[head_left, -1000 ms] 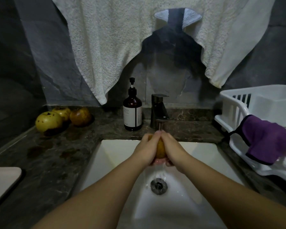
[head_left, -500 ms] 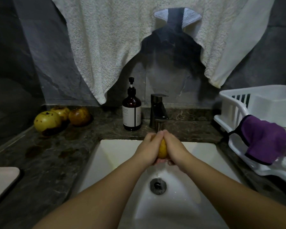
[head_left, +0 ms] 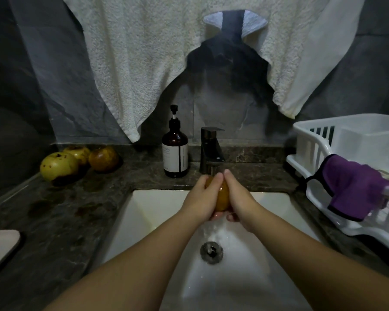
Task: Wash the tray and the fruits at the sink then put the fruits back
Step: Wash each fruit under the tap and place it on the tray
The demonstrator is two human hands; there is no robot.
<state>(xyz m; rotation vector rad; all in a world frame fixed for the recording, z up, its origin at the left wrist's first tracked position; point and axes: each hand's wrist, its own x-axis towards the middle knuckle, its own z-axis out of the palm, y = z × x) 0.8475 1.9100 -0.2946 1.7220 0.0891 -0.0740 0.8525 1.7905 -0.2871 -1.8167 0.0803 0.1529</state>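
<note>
Both my hands are cupped round one fruit (head_left: 222,196) under the tap (head_left: 211,151), over the white sink (head_left: 157,212). My left hand (head_left: 201,198) wraps its left side, my right hand (head_left: 238,198) wraps the right, fingertips nearly meeting on top. Water runs off below my palms toward the drain (head_left: 211,252).

Three more fruits (head_left: 58,166) sit in a cluster on the dark counter (head_left: 76,216), far left, by the wall. A pale flat thing (head_left: 0,245) at the left edge may be the tray; I can't tell for sure.

Risks as I judge them: the fruit is wet and smooth, so it could slip out and hit the basin or plug the drain. It looks soft and bruised like the others, so squeezing hard could split it. The pump bottle (head_left: 175,149) stands just left of the tap, and a wide elbow swing could knock it. The counter fruits are round and could roll if bumped when I set this one down.
</note>
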